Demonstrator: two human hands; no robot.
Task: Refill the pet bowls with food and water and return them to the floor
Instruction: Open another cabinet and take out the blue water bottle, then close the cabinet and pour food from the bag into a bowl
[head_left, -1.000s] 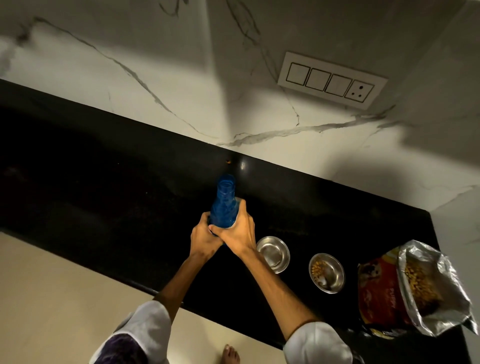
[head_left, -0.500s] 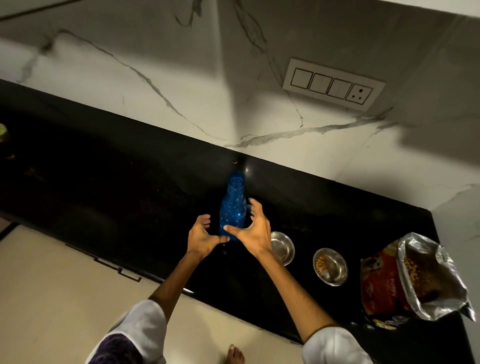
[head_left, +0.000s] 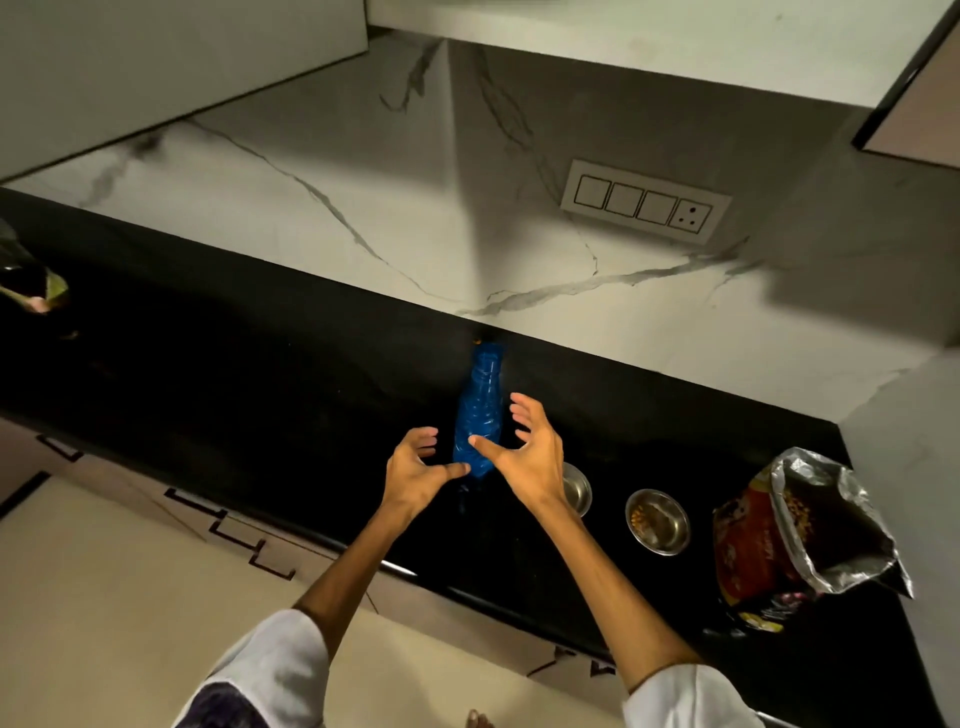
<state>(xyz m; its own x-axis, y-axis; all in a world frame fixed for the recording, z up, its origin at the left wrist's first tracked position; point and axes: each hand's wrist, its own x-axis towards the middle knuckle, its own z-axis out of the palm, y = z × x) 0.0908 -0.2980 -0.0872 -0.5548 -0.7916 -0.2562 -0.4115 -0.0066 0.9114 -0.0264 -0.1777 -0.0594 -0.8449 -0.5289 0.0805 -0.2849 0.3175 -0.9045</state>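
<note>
Now we note the blue bottle (head_left: 478, 415) standing upright on the black counter (head_left: 260, 364), likely parked left of the bowls for reach; left hand (head_left: 415, 470) and right hand (head_left: 524, 457) flank it, fingers spread, gripping nothing. Near bowl (head_left: 577, 488) sits half hidden behind the right hand, contents unclear; kibble bowl (head_left: 657, 521) beside it; open food bag (head_left: 800, 535) stands further right, clear of the bowls
</note>
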